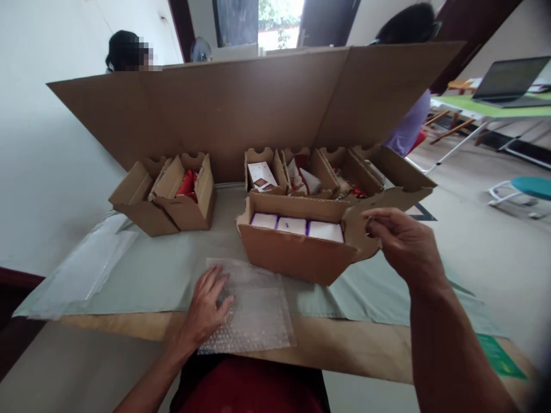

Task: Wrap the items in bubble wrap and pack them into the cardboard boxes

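Observation:
My left hand [210,304] lies on a clear bubble wrap bag [262,310] near the table's front edge, its fingers spread and slightly bent. Something small and dark shows under its fingers; I cannot make it out. My right hand [402,244] grips the right end of a long cardboard box [293,252], fingers closed on the end wall. Inside that box sit several white packs [293,225] with purple edges in a row. The box stands just behind the bag, in front of other cardboard bins.
Two cardboard bins [189,215] stand at left, one with red packets. Several more bins [267,155] line the back right, before a tall cardboard panel [258,109]. Clear plastic bags [90,264] lie at left. Two people are behind the panel; a laptop [512,83] stands far right.

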Demonstrator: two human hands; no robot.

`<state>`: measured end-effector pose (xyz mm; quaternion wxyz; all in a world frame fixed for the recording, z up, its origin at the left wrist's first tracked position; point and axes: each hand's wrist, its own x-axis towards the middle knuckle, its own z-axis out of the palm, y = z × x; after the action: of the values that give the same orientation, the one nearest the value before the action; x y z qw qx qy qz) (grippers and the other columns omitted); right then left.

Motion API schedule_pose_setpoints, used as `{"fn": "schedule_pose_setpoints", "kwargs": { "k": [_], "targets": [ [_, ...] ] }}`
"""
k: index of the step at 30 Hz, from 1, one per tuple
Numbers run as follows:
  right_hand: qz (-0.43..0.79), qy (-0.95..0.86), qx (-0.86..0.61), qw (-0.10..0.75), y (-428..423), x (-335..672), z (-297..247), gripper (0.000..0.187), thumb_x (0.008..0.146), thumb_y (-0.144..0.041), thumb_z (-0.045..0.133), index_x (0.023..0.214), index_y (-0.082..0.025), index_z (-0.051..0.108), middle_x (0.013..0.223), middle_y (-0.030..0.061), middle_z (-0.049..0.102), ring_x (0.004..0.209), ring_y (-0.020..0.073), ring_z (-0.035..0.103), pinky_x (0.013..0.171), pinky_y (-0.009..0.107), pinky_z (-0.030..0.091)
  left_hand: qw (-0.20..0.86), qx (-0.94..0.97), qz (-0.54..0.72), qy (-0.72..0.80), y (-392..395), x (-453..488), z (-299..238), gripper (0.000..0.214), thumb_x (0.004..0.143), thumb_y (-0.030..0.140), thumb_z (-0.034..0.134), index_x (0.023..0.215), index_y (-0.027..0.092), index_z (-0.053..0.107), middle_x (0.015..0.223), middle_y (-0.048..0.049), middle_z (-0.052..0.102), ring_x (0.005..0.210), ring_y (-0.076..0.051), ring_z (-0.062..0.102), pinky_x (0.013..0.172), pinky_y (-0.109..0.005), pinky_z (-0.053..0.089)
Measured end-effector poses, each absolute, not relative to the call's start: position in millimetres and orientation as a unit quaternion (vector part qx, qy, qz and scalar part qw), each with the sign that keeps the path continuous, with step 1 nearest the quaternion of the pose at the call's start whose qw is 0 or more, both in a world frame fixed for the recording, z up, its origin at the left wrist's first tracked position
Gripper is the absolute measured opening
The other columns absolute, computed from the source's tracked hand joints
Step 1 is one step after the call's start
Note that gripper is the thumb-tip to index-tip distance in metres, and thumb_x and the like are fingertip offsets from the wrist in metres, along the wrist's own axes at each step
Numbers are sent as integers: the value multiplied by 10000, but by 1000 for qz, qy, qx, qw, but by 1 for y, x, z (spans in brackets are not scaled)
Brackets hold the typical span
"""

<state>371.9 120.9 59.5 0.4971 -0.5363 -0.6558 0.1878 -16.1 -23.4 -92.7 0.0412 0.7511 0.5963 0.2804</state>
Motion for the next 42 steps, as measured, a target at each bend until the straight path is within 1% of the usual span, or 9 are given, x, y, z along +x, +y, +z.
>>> {"fn": "schedule_pose_setpoints", "kwargs": {
  "k": [3, 6, 10, 16, 23, 33, 37, 39, 42],
  "targets": [
    [256, -540, -536, 597, 110, 389, 31, 365, 892, -397, 669, 1212, -222, 664, 986, 99, 773, 870, 209, 710, 731, 361, 561, 73, 712, 352, 603, -8, -3, -76, 424, 947, 297, 548, 1352, 181, 596, 1446, -170, 587, 1365, -321, 536, 1135, -558, 448],
    [311, -501, -494, 638, 88, 390, -7, 428, 927, -518, 608, 1259, -249, 642, 1183, 105, 733, 1048, 249, 700, 790, 397, 583, 164, 681, 378, 605, 16, 15, -59, 553, 921, 311, 581, 1453, 185, 499, 1479, -165, 561, 1381, -313, 527, 1163, -552, 419],
    [346, -549, -498, 575, 67, 373, -43, 486, 856, -544, 701, 1243, -257, 636, 1252, 92, 694, 1131, 280, 661, 869, 406, 577, 297, 639, 414, 577, 52, 44, -48, 753, 843, 314, 647, 1529, 167, 374, 1543, -189, 490, 1423, -335, 481, 1170, -557, 397],
    [351, -560, -534, 527, 81, 364, -38, 498, 880, -520, 678, 1280, -236, 595, 1243, 99, 690, 1047, 273, 667, 873, 408, 557, 388, 612, 466, 507, 68, 88, -47, 740, 842, 308, 655, 1512, 190, 365, 1372, -149, 616, 1235, -291, 622, 1090, -491, 478],
    [355, -586, -489, 540, 114, 390, -46, 451, 830, -493, 708, 1189, -235, 624, 1160, 70, 716, 1041, 270, 653, 894, 400, 539, 395, 605, 483, 494, 77, 106, -55, 879, 826, 304, 672, 1587, 181, 250, 1515, -176, 486, 1384, -320, 499, 1181, -525, 385],
    [359, -575, -492, 546, 122, 389, -50, 486, 824, -472, 707, 1215, -198, 618, 1180, 93, 702, 1067, 247, 654, 915, 395, 531, 357, 653, 443, 500, 76, 103, -59, 871, 860, 263, 611, 1613, 205, 176, 1571, -176, 445, 1392, -304, 511, 1134, -517, 465],
    [246, -517, -594, 565, 83, 376, -61, 471, 856, -453, 670, 1251, -199, 621, 1288, 136, 665, 1177, 282, 634, 936, 460, 532, 291, 671, 398, 554, 59, 56, -59, 816, 866, 305, 627, 1589, 179, 269, 1615, -192, 394, 1475, -336, 414, 1176, -569, 401],
    [183, -526, -616, 557, 54, 364, -65, 389, 909, -416, 630, 1244, -218, 635, 1325, 130, 654, 1223, 281, 617, 970, 482, 521, 242, 671, 376, 591, 40, 26, -59, 692, 890, 310, 599, 1533, 164, 389, 1548, -187, 488, 1425, -324, 480, 1162, -563, 421],
    [180, -616, -581, 500, 17, 329, -64, 245, 969, -346, 573, 1172, -247, 668, 1310, 108, 675, 1225, 267, 623, 1023, 496, 499, 166, 671, 343, 636, 9, 1, -62, 499, 915, 280, 559, 1401, 166, 558, 1439, -162, 595, 1360, -302, 547, 1159, -537, 436]
  ]
}}
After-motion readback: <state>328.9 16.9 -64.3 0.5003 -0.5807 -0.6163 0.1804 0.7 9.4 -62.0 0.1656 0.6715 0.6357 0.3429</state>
